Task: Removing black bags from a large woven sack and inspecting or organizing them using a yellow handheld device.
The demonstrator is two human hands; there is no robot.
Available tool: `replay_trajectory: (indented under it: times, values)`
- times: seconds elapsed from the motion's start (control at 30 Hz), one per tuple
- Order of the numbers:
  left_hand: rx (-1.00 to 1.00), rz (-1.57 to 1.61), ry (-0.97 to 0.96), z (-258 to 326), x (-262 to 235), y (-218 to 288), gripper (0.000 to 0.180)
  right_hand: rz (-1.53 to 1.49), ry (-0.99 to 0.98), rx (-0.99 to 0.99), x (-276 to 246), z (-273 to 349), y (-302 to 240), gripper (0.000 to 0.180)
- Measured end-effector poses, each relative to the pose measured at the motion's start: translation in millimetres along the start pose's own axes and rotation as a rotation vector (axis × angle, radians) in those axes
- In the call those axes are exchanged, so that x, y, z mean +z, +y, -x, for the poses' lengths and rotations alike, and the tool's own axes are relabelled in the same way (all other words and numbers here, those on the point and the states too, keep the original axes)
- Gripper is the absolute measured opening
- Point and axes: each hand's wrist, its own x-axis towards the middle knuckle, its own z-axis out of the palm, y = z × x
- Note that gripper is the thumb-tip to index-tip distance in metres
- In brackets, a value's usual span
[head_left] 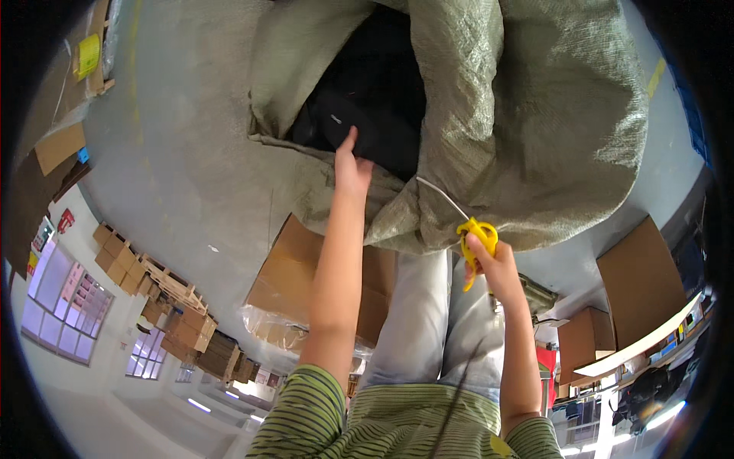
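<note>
Both arms reach forward: left hand (352, 170) extended with fingers straight, right hand (489, 262) closed in a fist.

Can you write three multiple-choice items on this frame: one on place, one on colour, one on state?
1. Where is the left hand?
A. At the open mouth of the woven sack
B. On a cardboard box
C. On the floor

2. What colour is the tool in the right hand?
A. Red
B. Yellow
C. Blue

3. What state is the sack in?
A. Tied shut
B. Flat and folded
C. Open, with dark contents showing

Answers:
1 A, the fingers reach onto the dark contents at the sack's opening.
2 B, the handle gripped by the right hand is yellow.
3 C, the sack's mouth gapes and black material shows inside.
</note>
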Motion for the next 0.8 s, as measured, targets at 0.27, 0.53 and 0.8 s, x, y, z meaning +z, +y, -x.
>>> replay_trajectory:
  times: [0.27, 0.53, 0.8]
  values:
    - [0.81, -0.945, -0.169, 108.4, -7.5, 25.3, 0.056, 0.531, 0.251, -0.143, 5.3, 15.9, -34.1, 0.049]
    - [1.07, -0.97, 0.066, 140.0, -21.6, 71.0, 0.033, 0.64, 0.165, -0.308, 28.6, 33.1, -73.8, 0.058]
    - [0.255, -0.213, 0.016, 144.9, -46.2, 85.5, 0.048, 0.72, -0.046, -0.24, 38.6, 40.5, -62.1, 0.054]
